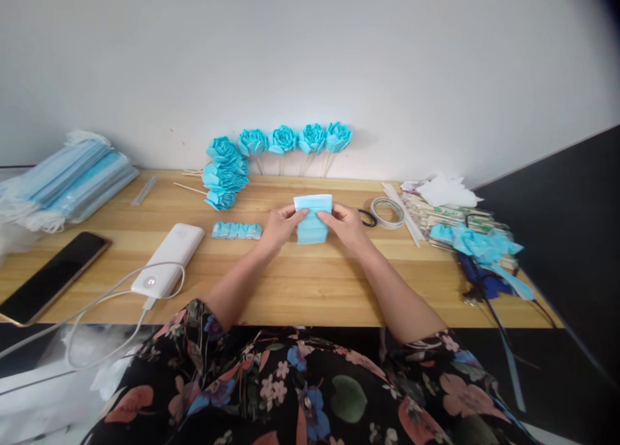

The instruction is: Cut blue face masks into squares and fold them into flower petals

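Note:
Between my two hands is a folded piece of light blue face-mask material (312, 228), held up over the middle of the table. My left hand (281, 227) pinches its left edge, thumb on the front. On the opposite edge my right hand (347, 225) grips it the same way, and the fingers behind the piece are mostly hidden. A pleated light blue strip (237, 230) lies just left of my left hand. Near my right hand are a black ring (369, 218), which may be a scissors handle, and a roll of clear tape (387, 213).
Blue flowers on sticks (283, 139) stand along the wall, with more in a cluster (221, 174). Stacked face masks (72, 177), a phone (53, 277) and a corded white power bank (169, 258) occupy the left. Blue scraps (477, 241) lie on a pile at right.

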`<state>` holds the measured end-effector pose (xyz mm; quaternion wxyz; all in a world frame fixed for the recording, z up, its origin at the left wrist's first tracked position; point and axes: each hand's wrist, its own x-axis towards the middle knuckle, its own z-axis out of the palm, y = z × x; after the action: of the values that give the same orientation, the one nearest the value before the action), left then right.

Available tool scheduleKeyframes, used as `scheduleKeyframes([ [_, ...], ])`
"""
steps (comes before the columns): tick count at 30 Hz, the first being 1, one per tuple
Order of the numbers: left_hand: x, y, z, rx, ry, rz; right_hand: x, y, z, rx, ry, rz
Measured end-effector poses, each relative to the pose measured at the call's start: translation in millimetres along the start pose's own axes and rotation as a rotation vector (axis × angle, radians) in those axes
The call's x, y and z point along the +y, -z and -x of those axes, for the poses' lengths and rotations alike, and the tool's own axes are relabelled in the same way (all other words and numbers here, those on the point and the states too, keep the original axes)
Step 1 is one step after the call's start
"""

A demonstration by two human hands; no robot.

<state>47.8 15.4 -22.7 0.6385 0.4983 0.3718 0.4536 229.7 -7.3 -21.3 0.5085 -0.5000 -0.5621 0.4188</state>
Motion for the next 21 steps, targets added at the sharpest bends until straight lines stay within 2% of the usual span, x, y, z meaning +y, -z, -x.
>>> scheduleKeyframes([
  [3, -1.8, 1.8, -0.4, -0.019, -0.029, -0.076, -3.4, 6.5, -1.0, -0.062, 0.032, -0.006],
  [8, 1.5, -0.2, 5.2, -0.153, -0.144, -0.364, -15.8, 16.4, 0.1, -0.100, 0.091, 0.131],
  [12, 3.2, -5.0, 10.0, -0.267, -0.192, -0.495, -20.2, 13.2, 3.5, -0.124, 0.133, 0.222],
  [21, -4.1, 0.3, 5.0, -0.291, -0.108, -0.511, -9.4, 18.0, -5.2, 0.167, 0.115, 0.118],
])
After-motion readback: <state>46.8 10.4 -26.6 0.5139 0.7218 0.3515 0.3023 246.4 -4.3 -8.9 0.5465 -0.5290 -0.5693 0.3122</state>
